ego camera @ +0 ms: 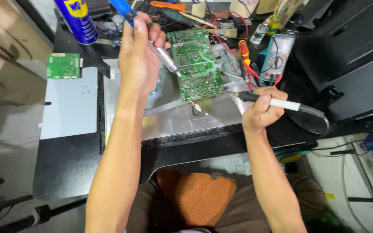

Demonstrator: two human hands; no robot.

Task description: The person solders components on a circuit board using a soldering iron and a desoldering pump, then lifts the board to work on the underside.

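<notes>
Left hand (140, 54) wrapped around blue-handled desoldering pump (152, 39), tip set on green circuit board (195, 64). Right hand (260, 110) closed around soldering iron (277, 102), tip at board edge.

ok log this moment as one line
left hand: holds desoldering pump, tip on green circuit board | right hand: holds soldering iron, tip at board edge | board on metal panel

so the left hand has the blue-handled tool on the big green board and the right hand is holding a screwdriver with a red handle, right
Not quite. In the head view the right hand holds a soldering iron with a white and black handle, not a red-handled screwdriver. The left hand does hold the blue-handled tool, tip on the big green board.
</notes>
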